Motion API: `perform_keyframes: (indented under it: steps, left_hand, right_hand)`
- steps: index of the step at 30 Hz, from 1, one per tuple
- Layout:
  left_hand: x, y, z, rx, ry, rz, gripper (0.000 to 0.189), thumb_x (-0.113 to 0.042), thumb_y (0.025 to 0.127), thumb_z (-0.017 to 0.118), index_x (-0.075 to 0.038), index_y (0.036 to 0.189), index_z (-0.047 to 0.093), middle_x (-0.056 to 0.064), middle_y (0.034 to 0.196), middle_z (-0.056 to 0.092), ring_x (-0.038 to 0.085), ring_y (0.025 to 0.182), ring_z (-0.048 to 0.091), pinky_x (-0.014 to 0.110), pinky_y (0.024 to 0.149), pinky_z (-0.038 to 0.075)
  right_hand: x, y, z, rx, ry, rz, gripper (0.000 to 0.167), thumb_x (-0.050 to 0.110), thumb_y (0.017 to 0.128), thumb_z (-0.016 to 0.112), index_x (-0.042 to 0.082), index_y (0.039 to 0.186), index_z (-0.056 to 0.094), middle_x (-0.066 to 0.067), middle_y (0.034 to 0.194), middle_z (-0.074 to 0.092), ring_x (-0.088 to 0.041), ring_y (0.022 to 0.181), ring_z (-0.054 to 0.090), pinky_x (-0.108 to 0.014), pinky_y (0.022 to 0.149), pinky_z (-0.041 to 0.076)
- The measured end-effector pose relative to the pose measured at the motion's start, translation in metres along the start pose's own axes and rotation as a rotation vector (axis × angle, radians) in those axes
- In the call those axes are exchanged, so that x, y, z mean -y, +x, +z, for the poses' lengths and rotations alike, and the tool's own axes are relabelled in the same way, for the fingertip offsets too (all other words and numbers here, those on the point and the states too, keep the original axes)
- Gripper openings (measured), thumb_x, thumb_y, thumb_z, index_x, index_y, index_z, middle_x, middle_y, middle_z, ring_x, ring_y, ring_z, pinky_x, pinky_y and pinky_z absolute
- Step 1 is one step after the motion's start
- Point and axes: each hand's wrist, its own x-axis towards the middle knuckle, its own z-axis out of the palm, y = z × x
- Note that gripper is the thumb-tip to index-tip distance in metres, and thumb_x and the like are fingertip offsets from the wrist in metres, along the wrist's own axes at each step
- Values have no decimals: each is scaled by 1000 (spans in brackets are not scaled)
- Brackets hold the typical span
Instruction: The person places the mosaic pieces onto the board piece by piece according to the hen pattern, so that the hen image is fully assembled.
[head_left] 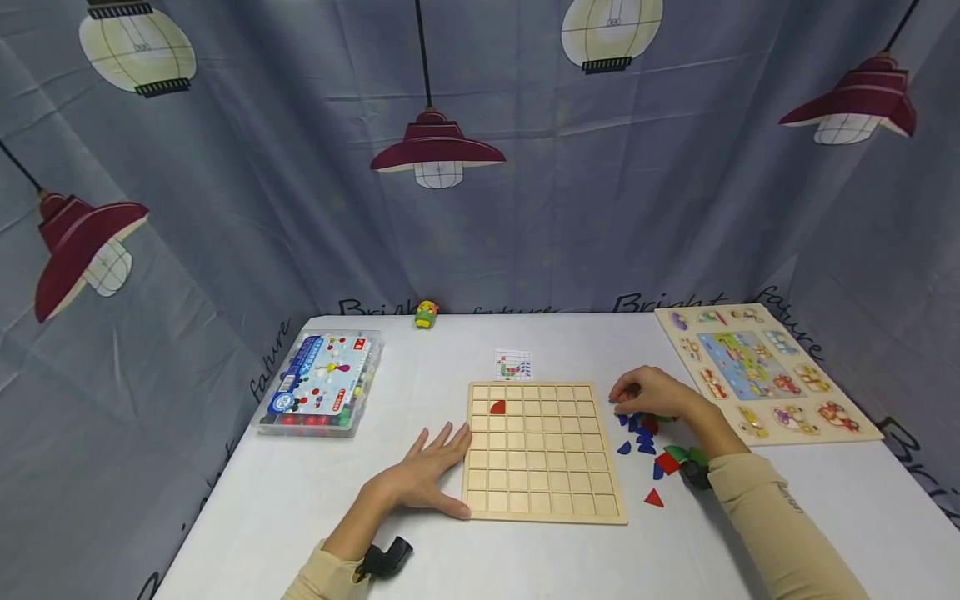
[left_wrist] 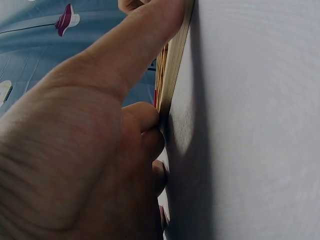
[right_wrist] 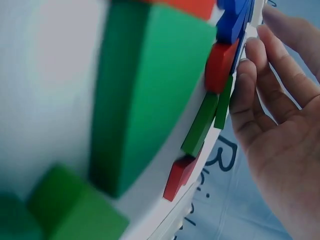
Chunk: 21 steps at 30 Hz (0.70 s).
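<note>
A square wooden grid board [head_left: 543, 452] lies mid-table, with one red quarter-round piece [head_left: 498, 407] in a cell near its top left. My left hand [head_left: 423, 475] rests at the board's left edge, fingers spread and thumb by the lower corner. In the left wrist view, that thumb [left_wrist: 135, 45] lies along the wooden edge. To the right of the board, my right hand [head_left: 651, 392] pinches a small blue piece [head_left: 612, 401] between thumb and index finger, mostly hidden. Below it lie loose blue pieces [head_left: 643, 440], red pieces [head_left: 667, 463] and green pieces [right_wrist: 155, 95].
A small pattern card [head_left: 513, 365] lies behind the board. At the left is a clear plastic case [head_left: 322, 383] of coloured parts. A wooden picture puzzle [head_left: 765, 375] lies at the right, and a small toy figure [head_left: 426, 314] stands at the back edge.
</note>
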Motion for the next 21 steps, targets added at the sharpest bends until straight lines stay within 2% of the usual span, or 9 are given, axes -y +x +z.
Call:
perform_keyframes:
  steps: [6,13,21]
  left_hand:
    - [-1,0,0,-2,1,1,116,-60,71,77,-9,156,17,5,165,9,29,154,3,56,123,-4]
    - [-1,0,-1,0,-1,0,116,-60,71,77,-9,156,17,4,165,8,29,154,3,55,123,-4]
    - [-1,0,-2,2,4,2,115,-60,72,76,-10,156,16,4,165,8,28,154,2,55,123,-4]
  right_hand:
    - [-5,-4,-4,-24,-16,41,17,14,79,77,7,94,73,-2,85,68,-11,74,56,-21,67,51]
    - [-8,-8,-7,-5,-75,55,24,16,76,80,6,96,73,-1,86,67,-13,77,55,-26,70,51]
    - [-9,-8,-7,7,-81,60,26,19,73,83,7,93,72,1,81,63,-14,76,52,-24,66,49]
